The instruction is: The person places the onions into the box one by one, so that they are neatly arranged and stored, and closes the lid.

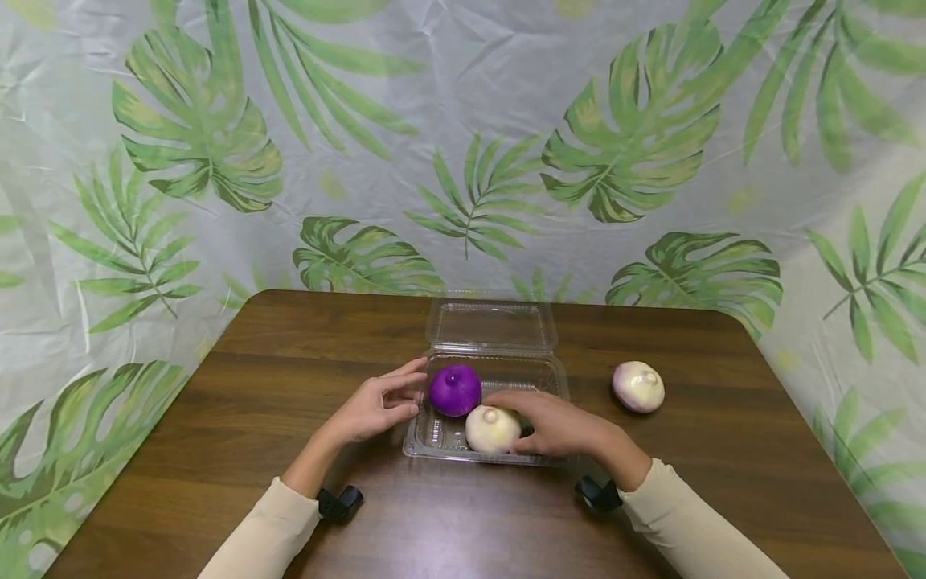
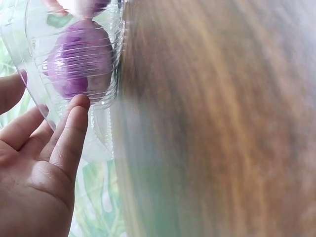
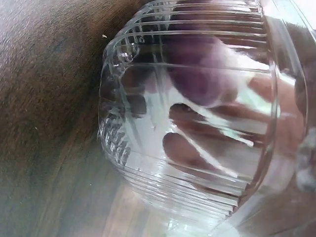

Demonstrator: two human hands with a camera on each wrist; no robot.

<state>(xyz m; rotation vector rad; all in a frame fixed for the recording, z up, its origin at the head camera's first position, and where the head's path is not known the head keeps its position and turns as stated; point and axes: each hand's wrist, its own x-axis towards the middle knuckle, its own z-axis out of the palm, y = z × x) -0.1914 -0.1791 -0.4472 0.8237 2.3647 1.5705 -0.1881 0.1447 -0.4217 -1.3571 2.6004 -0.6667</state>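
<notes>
A clear plastic clamshell box (image 1: 524,368) lies with its lid folded back. In its left part sits a turnip with its purple side up (image 1: 455,391); its purple skin shows through the ribbed wall in the left wrist view. Beside it, near the front wall, is a turnip with its white side up (image 1: 493,429). My right hand (image 1: 553,422) reaches into the box and grips this white-side-up turnip between thumb and fingers. My left hand (image 1: 376,408) is at the box's left side, fingers extended by the wall, holding nothing.
A third turnip (image 1: 638,387), white with a purplish side, lies on the brown wooden table (image 1: 275,362) to the right of the box. Behind the table hangs a leaf-print sheet (image 1: 477,96). The raised transparent lid (image 1: 492,323) extends toward the table's far edge.
</notes>
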